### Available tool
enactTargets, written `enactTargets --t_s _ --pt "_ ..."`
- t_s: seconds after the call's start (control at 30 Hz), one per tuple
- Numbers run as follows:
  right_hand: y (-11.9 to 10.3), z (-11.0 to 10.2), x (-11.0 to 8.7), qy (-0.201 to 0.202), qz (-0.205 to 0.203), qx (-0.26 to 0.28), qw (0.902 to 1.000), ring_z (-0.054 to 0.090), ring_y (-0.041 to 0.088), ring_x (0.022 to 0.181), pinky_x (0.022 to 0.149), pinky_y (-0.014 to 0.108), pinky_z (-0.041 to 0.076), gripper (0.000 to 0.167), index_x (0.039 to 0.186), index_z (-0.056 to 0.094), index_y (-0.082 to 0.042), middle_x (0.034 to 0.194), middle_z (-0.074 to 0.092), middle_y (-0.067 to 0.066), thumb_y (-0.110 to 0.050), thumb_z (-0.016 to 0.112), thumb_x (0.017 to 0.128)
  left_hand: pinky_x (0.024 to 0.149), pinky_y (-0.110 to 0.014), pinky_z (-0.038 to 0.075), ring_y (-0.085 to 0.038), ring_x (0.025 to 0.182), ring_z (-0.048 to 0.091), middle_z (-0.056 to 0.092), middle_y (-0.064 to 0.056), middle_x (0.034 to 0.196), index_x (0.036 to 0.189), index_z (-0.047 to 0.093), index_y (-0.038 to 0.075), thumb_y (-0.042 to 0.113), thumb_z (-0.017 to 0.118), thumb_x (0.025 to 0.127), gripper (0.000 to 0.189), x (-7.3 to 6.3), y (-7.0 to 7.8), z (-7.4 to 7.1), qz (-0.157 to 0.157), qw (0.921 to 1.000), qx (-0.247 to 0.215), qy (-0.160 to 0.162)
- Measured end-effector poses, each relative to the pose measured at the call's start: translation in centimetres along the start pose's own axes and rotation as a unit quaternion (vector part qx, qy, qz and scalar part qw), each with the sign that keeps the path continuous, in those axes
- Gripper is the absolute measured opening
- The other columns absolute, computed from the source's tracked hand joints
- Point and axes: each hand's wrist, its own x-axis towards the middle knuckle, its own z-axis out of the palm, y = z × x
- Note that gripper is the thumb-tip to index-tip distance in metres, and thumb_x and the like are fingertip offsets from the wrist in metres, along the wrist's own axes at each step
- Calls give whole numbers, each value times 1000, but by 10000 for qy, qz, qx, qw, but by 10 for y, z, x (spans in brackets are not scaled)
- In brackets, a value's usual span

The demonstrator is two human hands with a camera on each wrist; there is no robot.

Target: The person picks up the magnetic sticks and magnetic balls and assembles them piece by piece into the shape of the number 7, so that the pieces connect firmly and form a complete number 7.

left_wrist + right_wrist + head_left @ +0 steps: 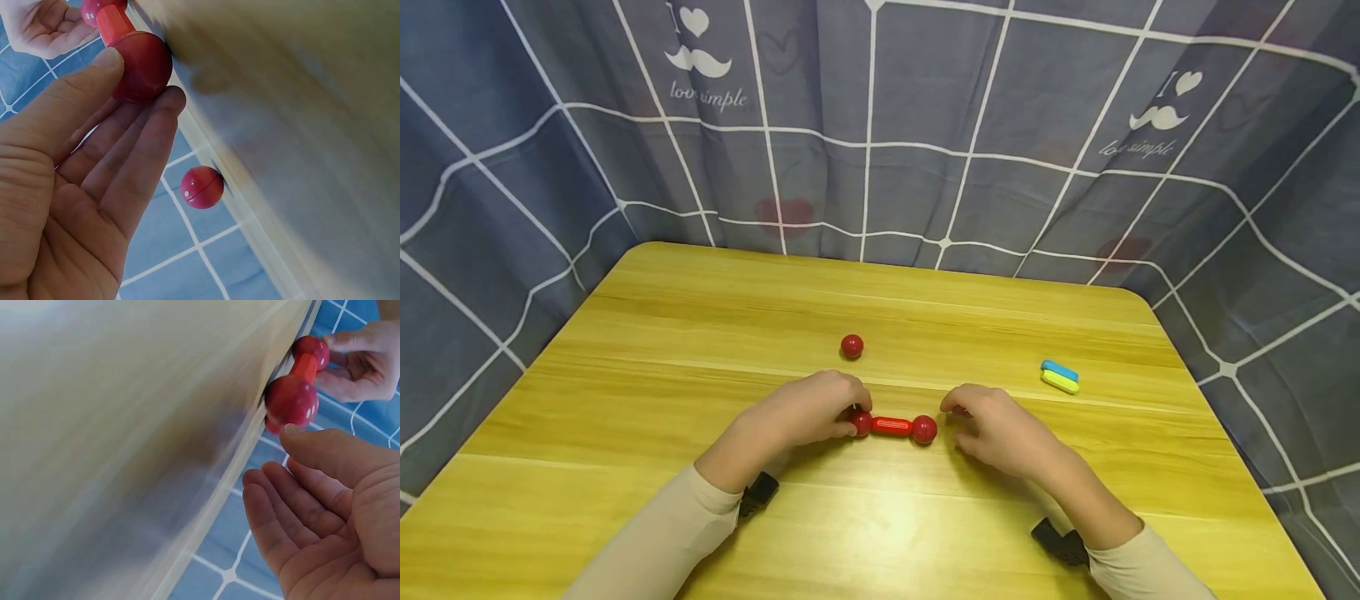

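Observation:
A short red rod (892, 426) lies across the wooden tabletop with a red ball at each end, like a small dumbbell. My left hand (820, 410) pinches the left ball (145, 65) between thumb and fingertips. Just right of the other end ball (924, 429) is my right hand (1000, 429), its fingers loosely bent and nothing held. In the right wrist view the thumb tip is close to that ball; whether they touch I cannot tell. Behind the left hand sits a loose red ball (852, 346), also visible in the left wrist view.
On the right side of the table (700, 292) a blue stick (1060, 370) and a yellow stick (1060, 382) lie side by side. Grey-blue curtains (925, 108) with white lines hang around the table's back and sides.

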Motion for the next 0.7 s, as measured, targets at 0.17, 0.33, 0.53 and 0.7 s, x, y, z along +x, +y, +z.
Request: enactTargets --t_s 0.17,0.33,0.53,0.7 --pt "12 -5 -9 114 200 -28 9997 63 19 94 82 38 53 35 108 65 -6 103 67 4 -3 79 76 74 -25 50 -11 79 58 65 5 89 94 70 12 13 79 82 14 0 0 0 -3 10000 -6 23" --pt "26 -10 -18 244 338 -117 9991 64 21 93 80 38 53 35 107 65 -5 102 67 4 -3 80 75 73 -26 50 -11 77 57 64 5 86 92 69 11 13 80 82 14 0 0 1 27 10000 -3 40" --pt "38 -19 -28 529 468 -372 9968 63 22 90 78 39 53 34 106 65 -4 100 67 7 -1 80 75 73 -25 50 -10 77 56 64 5 87 92 70 11 13 79 82 14 -1 1 2 36 10000 12 68" --pt "45 -28 -34 669 551 -466 9951 63 24 90 76 40 52 34 107 65 -3 100 67 9 1 79 76 73 -25 50 -10 78 57 64 6 88 93 70 12 12 79 82 14 -2 0 2 27 10000 -18 83"
